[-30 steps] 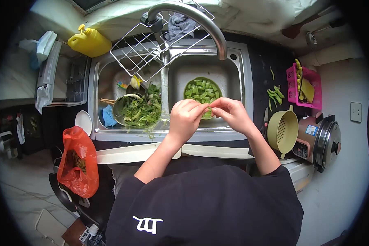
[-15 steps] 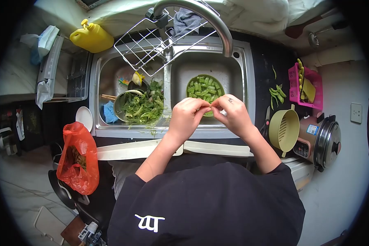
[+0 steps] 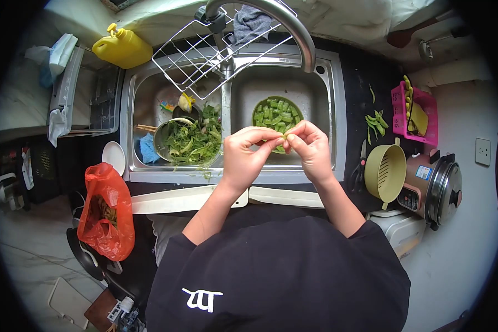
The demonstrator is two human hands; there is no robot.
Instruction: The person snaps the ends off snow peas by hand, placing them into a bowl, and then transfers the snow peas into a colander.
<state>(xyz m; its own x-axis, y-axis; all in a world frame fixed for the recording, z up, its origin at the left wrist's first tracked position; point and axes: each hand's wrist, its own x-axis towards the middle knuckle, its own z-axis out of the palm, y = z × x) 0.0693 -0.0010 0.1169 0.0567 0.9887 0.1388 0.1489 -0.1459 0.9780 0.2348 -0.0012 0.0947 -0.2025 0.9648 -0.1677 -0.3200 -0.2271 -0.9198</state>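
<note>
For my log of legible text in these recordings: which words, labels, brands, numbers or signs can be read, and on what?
None reads clearly.
Black shirt: white mark, stylised, no certain letters.
Rice cooker: blue-and-white label, too small to read.
Control panel on the cooker: markings too small to read.
Back rim of the sink: faint print, too blurred to read.

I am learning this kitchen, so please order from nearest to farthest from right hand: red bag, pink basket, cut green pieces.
From the right hand:
1. Cut green pieces, right basin.
2. Pink basket, on the right.
3. Red bag, far left.
</note>
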